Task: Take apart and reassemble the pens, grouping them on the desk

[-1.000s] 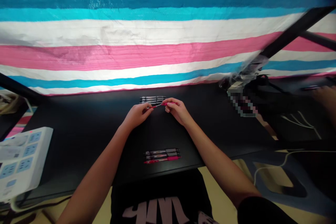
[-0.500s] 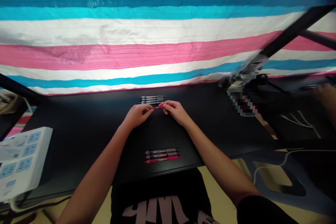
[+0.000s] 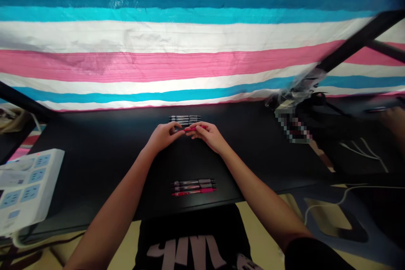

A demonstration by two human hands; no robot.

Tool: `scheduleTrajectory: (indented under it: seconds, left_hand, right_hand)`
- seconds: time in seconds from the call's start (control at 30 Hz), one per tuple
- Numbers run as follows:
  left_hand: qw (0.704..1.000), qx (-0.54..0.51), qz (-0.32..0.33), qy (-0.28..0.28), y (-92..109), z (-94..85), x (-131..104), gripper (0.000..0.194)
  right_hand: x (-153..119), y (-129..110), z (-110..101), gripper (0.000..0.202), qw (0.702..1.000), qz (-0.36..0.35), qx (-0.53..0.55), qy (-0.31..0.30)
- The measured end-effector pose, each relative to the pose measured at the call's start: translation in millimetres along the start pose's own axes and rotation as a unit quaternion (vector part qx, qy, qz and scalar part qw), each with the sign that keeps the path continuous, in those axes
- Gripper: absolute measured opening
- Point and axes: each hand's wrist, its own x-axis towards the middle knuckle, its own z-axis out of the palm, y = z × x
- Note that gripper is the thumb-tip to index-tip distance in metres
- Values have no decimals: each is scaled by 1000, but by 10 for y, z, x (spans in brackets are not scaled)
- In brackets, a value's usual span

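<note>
A red pen (image 3: 199,128) lies level in front of me, its right part pinched between the thumb and fingers of my right hand (image 3: 210,136). At its left end is my left hand (image 3: 161,136), thumb and forefinger spread apart around the tip; whether the thumb touches it is hard to see. Just behind both hands, several dark clear-barrelled pens (image 3: 185,119) lie side by side in a row. Closer to me, near the table's front edge, are two dark pens (image 3: 194,186) and another red pen (image 3: 194,192), roughly parallel.
The black table (image 3: 104,147) carries a white power strip (image 3: 34,190) at left. Clear plastic wrap (image 3: 303,88) and a blurred-out item lie at right. White cables (image 3: 360,149) and another person's hand (image 3: 394,118) are farther right. A striped sheet (image 3: 190,38) hangs behind.
My left thumb and forefinger have parted at the pen's left end. My right fingers have stretched farther left along the red pen. The rows of pens lie as before.
</note>
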Motion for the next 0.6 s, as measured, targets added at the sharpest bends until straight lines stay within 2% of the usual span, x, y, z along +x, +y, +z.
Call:
scheduleTrajectory:
  seconds: [0.13,0.27,0.47,0.6]
  left_hand:
    - [1000,-15,15,-9,18,-42,-1,24]
    - [1000,-11,22,14,60,-54,0,25]
    - [998,-10,54,23,99,-53,0,23]
    - [998,-1,56,34,84,-62,-8,20]
  right_hand:
    - [10,-33,-57,37,998,-19,24,50]
    - [24,-36,-82,39,997,-25,8,77]
    - [8,-38,-52,36,993,-16,-105,54]
    - [4,-34,-40,33,992,-18,-114,45]
